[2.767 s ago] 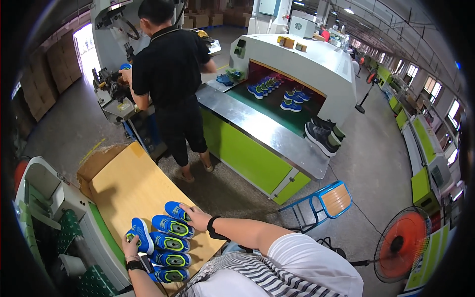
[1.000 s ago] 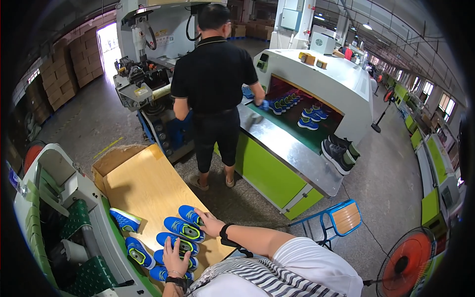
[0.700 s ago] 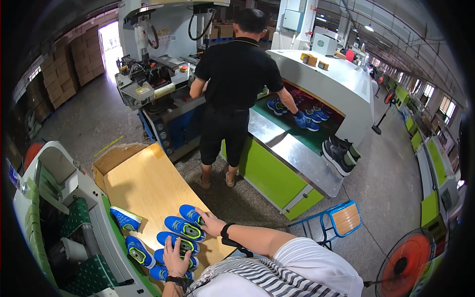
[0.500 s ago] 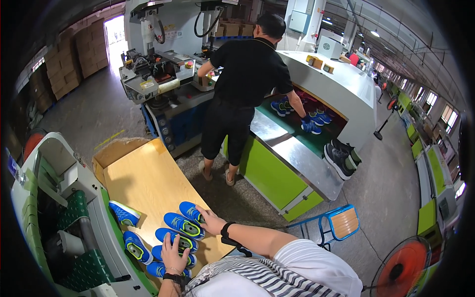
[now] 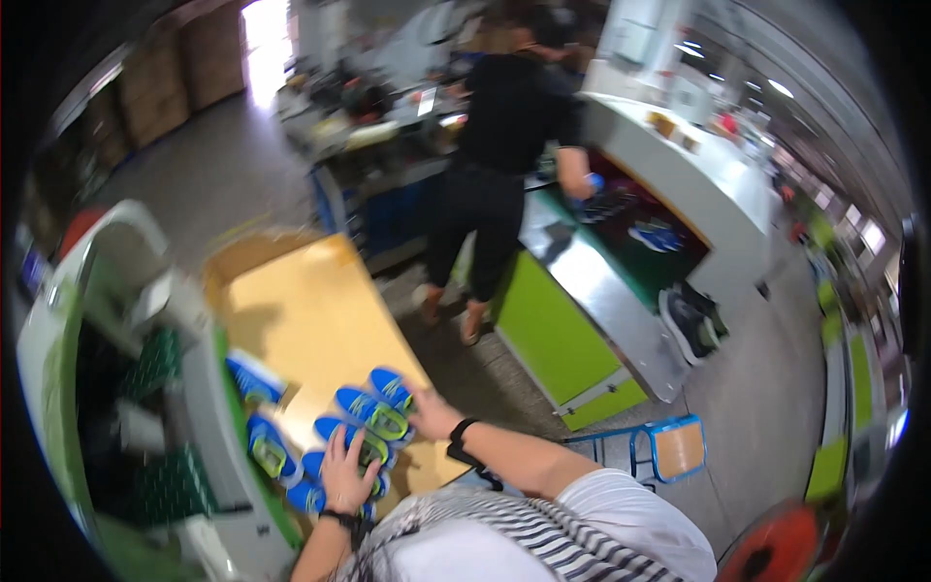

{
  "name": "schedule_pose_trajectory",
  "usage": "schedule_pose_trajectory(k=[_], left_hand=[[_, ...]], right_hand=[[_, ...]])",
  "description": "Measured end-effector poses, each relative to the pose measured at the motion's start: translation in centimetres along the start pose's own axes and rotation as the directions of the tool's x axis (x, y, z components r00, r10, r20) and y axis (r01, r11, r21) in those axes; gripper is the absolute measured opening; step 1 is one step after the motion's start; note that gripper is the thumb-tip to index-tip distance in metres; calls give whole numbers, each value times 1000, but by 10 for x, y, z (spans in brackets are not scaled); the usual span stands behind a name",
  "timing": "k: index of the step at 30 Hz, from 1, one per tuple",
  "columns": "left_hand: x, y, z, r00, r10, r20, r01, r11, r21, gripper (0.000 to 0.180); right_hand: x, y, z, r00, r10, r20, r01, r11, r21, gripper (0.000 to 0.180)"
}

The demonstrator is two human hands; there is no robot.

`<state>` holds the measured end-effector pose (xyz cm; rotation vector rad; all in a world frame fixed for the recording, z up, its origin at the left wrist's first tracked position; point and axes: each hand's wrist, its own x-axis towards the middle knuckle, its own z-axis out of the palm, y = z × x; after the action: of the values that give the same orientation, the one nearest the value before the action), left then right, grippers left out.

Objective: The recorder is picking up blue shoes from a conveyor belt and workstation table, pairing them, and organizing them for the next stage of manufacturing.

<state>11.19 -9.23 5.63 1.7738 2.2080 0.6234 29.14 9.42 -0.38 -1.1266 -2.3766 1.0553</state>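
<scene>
Wooden surface (image 5: 301,310) carries your blue shoe soles (image 5: 373,417) at its near edge. Your left hand (image 5: 346,472) lies flat, grip wide, on them; your right hand (image 5: 432,417) touches the rightmost sole, grip unclear.

The wooden tabletop (image 5: 301,310) lies bare from its middle out toward 12 o'clock, so a hand has open passage there. Toward 6 o'clock it is crowded: blue shoe soles (image 5: 373,417) lie packed side by side, with the left hand (image 5: 346,472) flat on them and the right hand (image 5: 432,415) at their 3 o'clock edge. At 9 o'clock a white and green machine (image 5: 126,359) walls off that side, two more soles (image 5: 254,378) lying against it. At 1 o'clock a person in black (image 5: 495,165) stands in the aisle beside the green conveyor cabinet (image 5: 572,339). A blue stool (image 5: 669,451) sits at 4 o'clock.
</scene>
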Motion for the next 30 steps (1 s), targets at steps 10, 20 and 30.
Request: schedule_pose_trajectory(k=[10,20,30], left_hand=[[17,-10,5,997,-26,73,29,998,-52,66],[41,-60,-4,867,-467,-176,274,741,-613,39],[166,-186,-1,86,-975,205,459,-144,-877,82]], right_hand=[[8,9,-20,997,-43,62,40,998,52,87],[3,-10,-20,986,9,167,-26,995,98,87],[0,-18,-17,991,-35,130,21,994,107,83]])
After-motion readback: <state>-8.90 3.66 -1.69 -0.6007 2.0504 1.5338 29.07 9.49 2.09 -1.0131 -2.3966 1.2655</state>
